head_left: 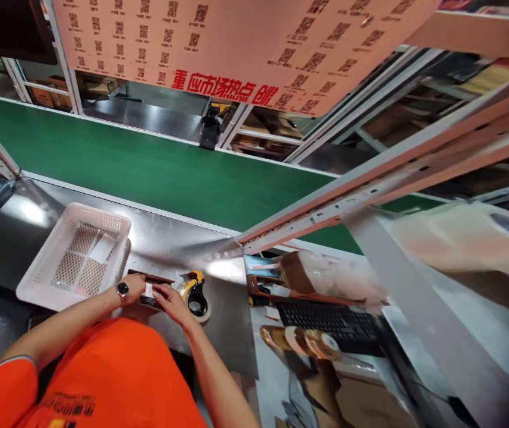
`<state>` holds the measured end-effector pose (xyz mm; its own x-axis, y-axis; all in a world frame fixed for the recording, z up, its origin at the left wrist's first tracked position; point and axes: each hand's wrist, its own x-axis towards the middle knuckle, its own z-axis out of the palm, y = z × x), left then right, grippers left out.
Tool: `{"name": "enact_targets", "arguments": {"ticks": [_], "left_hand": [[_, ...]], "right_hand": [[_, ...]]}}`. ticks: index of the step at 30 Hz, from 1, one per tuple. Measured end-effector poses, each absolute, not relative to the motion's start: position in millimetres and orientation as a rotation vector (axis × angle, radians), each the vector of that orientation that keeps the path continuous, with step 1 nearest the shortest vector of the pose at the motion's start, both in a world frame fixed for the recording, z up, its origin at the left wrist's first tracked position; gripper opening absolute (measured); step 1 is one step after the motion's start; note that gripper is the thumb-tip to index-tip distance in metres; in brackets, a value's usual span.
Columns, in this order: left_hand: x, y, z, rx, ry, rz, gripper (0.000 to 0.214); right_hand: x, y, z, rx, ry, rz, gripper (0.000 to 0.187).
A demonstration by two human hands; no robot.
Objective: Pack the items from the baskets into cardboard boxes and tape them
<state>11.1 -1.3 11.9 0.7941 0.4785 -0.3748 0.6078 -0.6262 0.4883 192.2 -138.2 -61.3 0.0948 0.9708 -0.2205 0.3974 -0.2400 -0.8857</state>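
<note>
Brown, the box (158, 279) touches the left hand (135, 288) and right hand (169, 299); whether bent fingers pinch it, I cannot tell.

Metal-topped workbench (230, 321)
On it, left to right: white perforated plastic basket (118, 223), small brown carton (155, 277), yellow-and-black tape dispenser (195, 290).

Left forearm (73, 321) and right forearm (214, 371) converge, bare; the left hand (136, 287) curls, back upward. The right hand (171, 299) lies near it, fingers pointing leftward.
</note>
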Motion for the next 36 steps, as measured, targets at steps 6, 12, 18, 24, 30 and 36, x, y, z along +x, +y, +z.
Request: {"name": "enact_targets", "arguments": {"ticks": [6,12,18,24,30,36], "left_hand": [[-41.1,-23.8,12.8,2.378,0.966,0.02,0.049],[-70.0,-50.2,-11.5,2.187,1.051,-0.06,0.075],[-74.5,-48.1,-18.0,2.164,0.968,-0.056,0.08],[-76.6,-66.0,-27.9,2.01,1.097,0.133,0.079],[-53.8,-73.7,-18.8,2.158,1.053,-0.162,0.085],[-34.6,-72.3,-10.3,2.259,1.143,-0.219,0.059]], "right_hand": [[194.0,-139.7,-58.5,-1.734,-1.642,1.193,0.065],[184.2,-122.5,-36.0,-1.831,-2.094,1.129,0.077],[183.2,-111.1,-22.5,-1.839,-2.324,1.15,0.083],[180.6,-122.8,-25.9,-1.746,-2.384,0.986,0.074],[168.8,-116.7,-25.1,-1.746,-2.55,0.884,0.058],[175.0,-127.4,-44.3,-1.707,-2.341,0.851,0.05]]}}
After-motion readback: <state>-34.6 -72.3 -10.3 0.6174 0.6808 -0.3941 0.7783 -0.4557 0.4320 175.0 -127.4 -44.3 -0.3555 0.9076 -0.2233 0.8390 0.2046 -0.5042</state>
